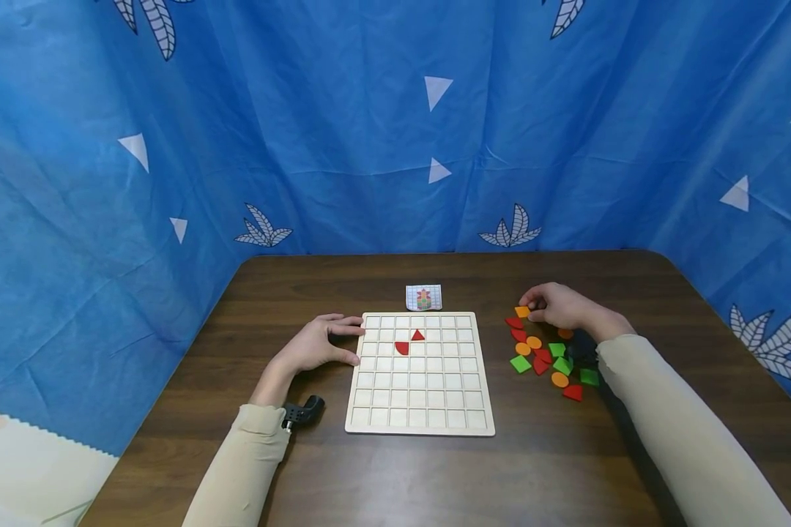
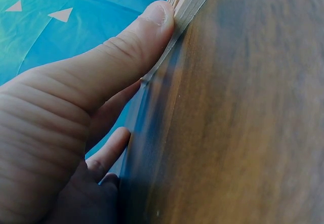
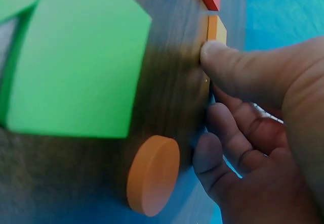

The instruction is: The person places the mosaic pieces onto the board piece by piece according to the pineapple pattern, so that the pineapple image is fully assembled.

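A pale wooden grid board (image 1: 417,399) lies on the table with a red triangle (image 1: 417,335) and a red quarter-circle (image 1: 402,348) in its cells. My left hand (image 1: 315,344) rests at the board's left side, thumb and extended fingers touching its edge. In the left wrist view, the thumb (image 2: 136,37) presses against that edge. Over at the right, my right hand (image 1: 562,306) pinches an orange square (image 1: 522,312) at the top of a scatter of loose pieces. In the right wrist view, the thumb (image 3: 228,64) covers part of the orange square (image 3: 217,29).
Green squares (image 1: 520,364), orange discs (image 1: 559,380) and red pieces (image 1: 573,393) lie scattered right of the board, some overlapping. A small printed pattern card (image 1: 424,297) sits behind the board. Blue curtain (image 1: 369,146) hangs around the brown table (image 1: 290,285).
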Demonstrator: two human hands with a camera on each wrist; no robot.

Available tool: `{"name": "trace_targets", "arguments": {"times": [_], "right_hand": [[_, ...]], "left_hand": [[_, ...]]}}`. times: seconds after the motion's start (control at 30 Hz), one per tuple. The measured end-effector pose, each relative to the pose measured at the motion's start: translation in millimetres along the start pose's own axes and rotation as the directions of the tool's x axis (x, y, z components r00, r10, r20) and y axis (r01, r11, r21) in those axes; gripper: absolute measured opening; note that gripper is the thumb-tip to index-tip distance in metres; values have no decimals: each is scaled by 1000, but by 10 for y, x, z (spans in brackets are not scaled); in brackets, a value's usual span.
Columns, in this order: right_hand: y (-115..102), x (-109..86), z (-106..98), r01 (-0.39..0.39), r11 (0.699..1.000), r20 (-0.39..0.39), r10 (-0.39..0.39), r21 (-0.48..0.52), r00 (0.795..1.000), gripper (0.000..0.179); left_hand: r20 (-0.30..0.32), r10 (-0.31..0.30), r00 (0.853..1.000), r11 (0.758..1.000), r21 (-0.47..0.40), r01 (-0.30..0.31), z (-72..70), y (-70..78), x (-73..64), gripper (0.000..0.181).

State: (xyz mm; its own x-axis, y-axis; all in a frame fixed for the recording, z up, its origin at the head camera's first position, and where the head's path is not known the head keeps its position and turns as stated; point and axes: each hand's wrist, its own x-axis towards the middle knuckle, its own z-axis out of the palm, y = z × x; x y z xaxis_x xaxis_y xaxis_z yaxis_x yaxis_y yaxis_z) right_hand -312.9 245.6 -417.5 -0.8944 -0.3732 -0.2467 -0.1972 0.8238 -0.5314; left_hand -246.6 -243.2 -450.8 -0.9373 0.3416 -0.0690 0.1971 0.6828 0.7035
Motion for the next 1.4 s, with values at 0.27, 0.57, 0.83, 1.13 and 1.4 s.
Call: {"name": "trace_targets", "arguments": {"times": [0.27,0.57,0.83,1.13,1.4], "right_hand": [[-33,-23,2,-4,1000,-9,3,-9,1000,27],[-182,-110,42,-4,1000,-39,5,28,999,29],[-411,-153,120,23,998,-89,-18,51,996,28],[-737,-213,234,69,997,-105,-65,33,992,25],[-1042,-196,372,127,991,-117,-122,36,986,22]], "left_hand": [[-7,-4,1000,1000,-4,4,0,-12,4,58],[-12,-18,1000,1000,22,18,18,-2,11,58],[-8,-16,1000,1000,-1,16,18,-13,8,58],[-3,3,1000,1000,-3,-3,13,-24,11,58],[-6,14,1000,1000,14,-14,10,-22,8,59]]}}
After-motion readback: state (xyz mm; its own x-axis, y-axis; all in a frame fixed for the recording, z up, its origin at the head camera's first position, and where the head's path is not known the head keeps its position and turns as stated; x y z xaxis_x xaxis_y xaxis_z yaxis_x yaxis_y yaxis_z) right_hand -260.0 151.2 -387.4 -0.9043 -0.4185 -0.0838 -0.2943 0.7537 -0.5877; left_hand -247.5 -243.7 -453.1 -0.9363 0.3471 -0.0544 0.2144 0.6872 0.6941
